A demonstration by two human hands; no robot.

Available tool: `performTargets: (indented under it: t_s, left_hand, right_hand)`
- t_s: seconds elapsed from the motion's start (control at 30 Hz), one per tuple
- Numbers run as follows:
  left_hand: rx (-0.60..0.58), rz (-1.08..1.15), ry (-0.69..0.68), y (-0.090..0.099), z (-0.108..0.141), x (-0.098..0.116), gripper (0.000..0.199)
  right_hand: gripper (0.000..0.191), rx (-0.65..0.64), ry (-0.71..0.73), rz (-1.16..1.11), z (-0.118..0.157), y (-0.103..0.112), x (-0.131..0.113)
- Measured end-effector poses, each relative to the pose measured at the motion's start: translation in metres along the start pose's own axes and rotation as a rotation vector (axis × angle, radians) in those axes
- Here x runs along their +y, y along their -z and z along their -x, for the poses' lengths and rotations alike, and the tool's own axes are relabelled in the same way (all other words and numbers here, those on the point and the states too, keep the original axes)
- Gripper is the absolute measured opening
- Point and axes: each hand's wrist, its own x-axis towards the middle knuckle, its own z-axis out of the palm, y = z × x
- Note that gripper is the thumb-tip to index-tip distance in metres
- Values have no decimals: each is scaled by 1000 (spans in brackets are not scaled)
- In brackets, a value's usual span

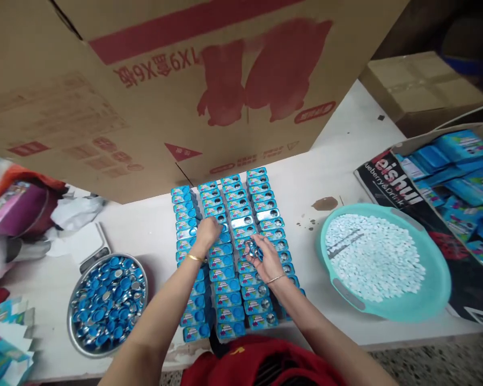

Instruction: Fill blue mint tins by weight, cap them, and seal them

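Note:
Several columns of small blue printed boxes (231,313) stand on the table in front of me, with round openings at their right ends. Blue round lids fill the openings in the two left columns; dark or pale openings show in the two right ones. My left hand (208,234) is closed, fingers down on a box in the second column; what is under its fingertips is hidden. My right hand (268,259) is palm up over the third and fourth columns, fingers curled round several silver-and-blue round lids (253,249).
A metal bowl (146,300) of blue and silver lids stands at left. To the right is a turquoise basin (434,284) of small white pieces, beside an open carton (398,195) of blue packets. A large cardboard box (153,118) stands behind the columns.

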Motion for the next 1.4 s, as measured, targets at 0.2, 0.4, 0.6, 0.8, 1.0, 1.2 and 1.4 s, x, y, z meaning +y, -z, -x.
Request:
performTargets:
  t_s: [0.2, 0.4, 0.6, 0.8, 1.0, 1.2, 1.4]
  left_hand:
    - [-115, -145, 106, 0, -21, 4, 33]
    - [-181, 33, 53, 1, 8, 9, 33]
    - [-386, 606, -38, -10, 56, 16, 43]
    - [-334, 770, 101, -12, 58, 19, 42]
    - [-78, 342, 58, 5, 10, 13, 19]
    - [-144, -148, 72, 20, -40, 15, 24]
    - [-198, -442, 117, 14, -54, 22, 30]
  right_hand:
    - [37, -34, -33, 21, -13, -8, 3]
    - [34, -73, 21, 45, -23, -18, 6]
    - [33, -57, 59, 127, -31, -18, 13]
    - [31, -56, 183, 274, -42, -26, 15]
    - [32, -27, 74, 58, -51, -34, 7]
    - [30, -90, -87, -150, -52, -26, -5]
    - [21, -156, -200, -293, -55, -19, -10]
